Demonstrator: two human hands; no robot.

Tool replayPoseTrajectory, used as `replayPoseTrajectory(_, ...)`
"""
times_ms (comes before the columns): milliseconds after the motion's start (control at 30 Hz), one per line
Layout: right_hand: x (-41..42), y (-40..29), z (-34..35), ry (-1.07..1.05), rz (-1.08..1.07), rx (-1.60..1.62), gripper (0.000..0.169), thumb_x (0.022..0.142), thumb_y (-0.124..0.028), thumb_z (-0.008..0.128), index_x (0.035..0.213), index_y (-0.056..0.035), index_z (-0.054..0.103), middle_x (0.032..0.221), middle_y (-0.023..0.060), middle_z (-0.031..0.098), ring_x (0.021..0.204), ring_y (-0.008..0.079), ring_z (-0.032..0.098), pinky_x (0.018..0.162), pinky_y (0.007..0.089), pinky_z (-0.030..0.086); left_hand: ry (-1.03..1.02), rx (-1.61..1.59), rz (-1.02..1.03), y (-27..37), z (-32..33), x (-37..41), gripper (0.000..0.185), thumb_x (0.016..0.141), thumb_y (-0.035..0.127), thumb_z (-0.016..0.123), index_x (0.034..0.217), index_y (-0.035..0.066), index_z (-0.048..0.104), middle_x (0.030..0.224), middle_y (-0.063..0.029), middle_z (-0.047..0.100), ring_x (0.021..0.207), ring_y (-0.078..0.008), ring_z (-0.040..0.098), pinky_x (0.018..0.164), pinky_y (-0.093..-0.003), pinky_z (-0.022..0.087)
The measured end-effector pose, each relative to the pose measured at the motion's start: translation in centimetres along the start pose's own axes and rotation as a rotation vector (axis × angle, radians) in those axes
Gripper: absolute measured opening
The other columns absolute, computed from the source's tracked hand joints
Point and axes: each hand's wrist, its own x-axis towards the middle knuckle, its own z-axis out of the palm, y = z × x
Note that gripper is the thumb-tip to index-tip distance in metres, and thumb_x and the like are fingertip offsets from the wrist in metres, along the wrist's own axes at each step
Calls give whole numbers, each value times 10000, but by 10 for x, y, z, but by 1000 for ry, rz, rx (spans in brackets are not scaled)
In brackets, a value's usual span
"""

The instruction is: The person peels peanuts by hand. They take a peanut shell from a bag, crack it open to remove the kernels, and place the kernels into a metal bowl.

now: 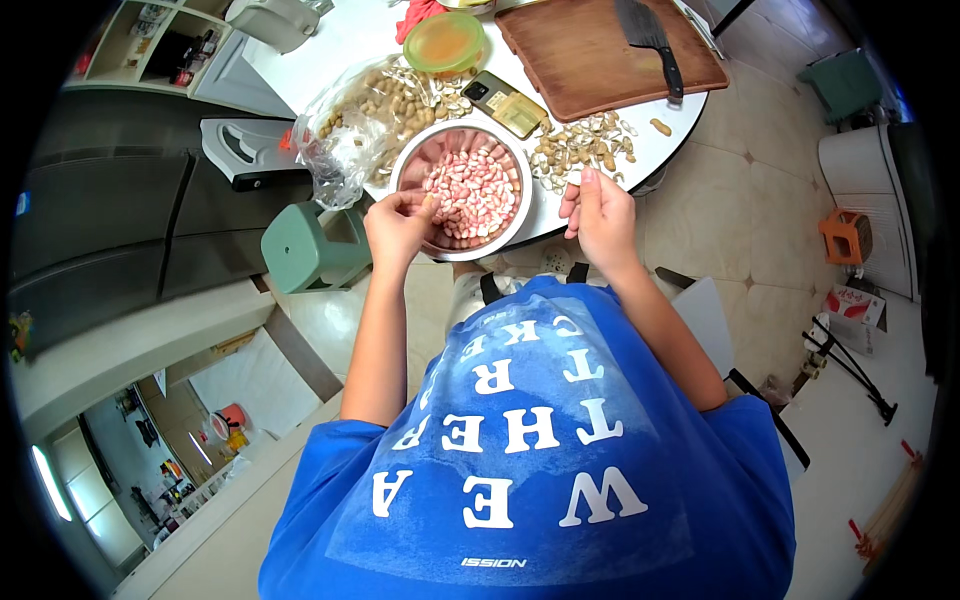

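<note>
A round stainless steel bowl [527, 196] stands at the table's near edge, partly filled with shelled pink peanuts [480, 187]. My left hand [401, 225] is over the bowl's left rim, thumb and forefinger pinched on a small tan piece that looks like a peanut. To the right of the bowl, my right hand [602, 217] is at the near side of a heap of peanut shells [585, 146], its fingers curled under the thumb. A pale bit of shell shows by the thumb tip; whether it is held is unclear. Unshelled peanuts [405, 97] fill a clear plastic bag [341, 161] on the left.
Behind the bowl lies a smartphone [506, 103]. Beyond it are a green-lidded container [444, 43] and a wooden cutting board [577, 71] bearing a cleaver [646, 34]. One loose peanut [661, 127] lies near the right table edge. A green plastic stool [311, 247] stands at left.
</note>
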Motion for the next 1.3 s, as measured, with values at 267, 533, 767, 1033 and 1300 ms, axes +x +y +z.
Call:
replayPoseTrajectory(267, 2, -2, 2, -31, 64, 76, 407, 1029, -272, 390, 808, 18, 571, 615, 44, 568, 461, 61, 488, 423, 223, 439, -134, -33, -182, -16, -16, 26, 247, 726, 156, 814, 840, -41, 720, 715, -104, 701, 615, -117, 637, 589, -270, 510)
replayPoseTrajectory(533, 4, -5, -5, 18, 90, 131, 404, 1030, -271, 386, 810, 16, 566, 623, 45, 563, 468, 61, 486, 424, 223, 442, -407, -242, -225, -2, -16, 31, 167, 750, 122, 782, 750, -21, 694, 665, -65, 665, 564, -106, 588, 536, -255, 465)
replayPoseTrajectory(767, 2, -5, -11, 41, 73, 133, 408, 1030, -272, 385, 804, 14, 568, 628, 43, 558, 468, 55, 477, 419, 216, 441, -391, -130, -225, 8, -20, 29, 123, 775, 81, 750, 783, -27, 692, 668, -39, 649, 545, -83, 550, 509, -243, 423)
replayPoseTrajectory(1033, 34, 30, -34, 53, 33, -400, 344, 956, -247, 493, 767, 2, 637, 594, 105, 617, 536, 244, 593, 565, 378, 485, -703, -630, -219, 46, 25, -12, 183, 875, 123, 670, 976, -30, 660, 855, -59, 670, 713, -108, 608, 654, -215, 491)
replayPoseTrajectory(1300, 87, 41, -13, -25, -59, -716, 196, 844, -228, 645, 969, -92, 710, 831, 170, 687, 823, 349, 655, 758, 420, 514, -626, -454, -99, 92, 68, 11, 331, 919, 168, 628, 1153, -65, 595, 976, -95, 673, 857, -149, 656, 753, -260, 532)
